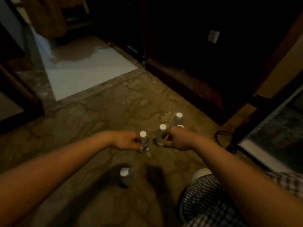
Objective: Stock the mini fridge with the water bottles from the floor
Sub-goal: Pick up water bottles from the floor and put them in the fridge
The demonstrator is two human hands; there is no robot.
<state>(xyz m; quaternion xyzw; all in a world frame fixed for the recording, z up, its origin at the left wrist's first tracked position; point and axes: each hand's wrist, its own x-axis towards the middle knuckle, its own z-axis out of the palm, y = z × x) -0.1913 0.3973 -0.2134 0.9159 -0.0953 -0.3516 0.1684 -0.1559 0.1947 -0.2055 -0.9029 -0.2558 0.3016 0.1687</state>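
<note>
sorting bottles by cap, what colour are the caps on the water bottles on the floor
White, all the caps that show on the water bottles; only the head view shows them.

bottles (161, 135) crowded together, floor (85, 128) leftward open

Five small clear water bottles with white caps, all standing upright on the patterned floor. The left bottle (144, 142) has fingers wrapped round its body, and the middle bottle (160, 135) just beside it is gripped low down too. Behind that there's a far bottle (177, 118), plus another cap (180, 126) peeking out right by it, mostly hidden. The near bottle (126, 176) sits on its own, well apart and blurry. The mini fridge (268, 138) is open at the right edge.
</note>
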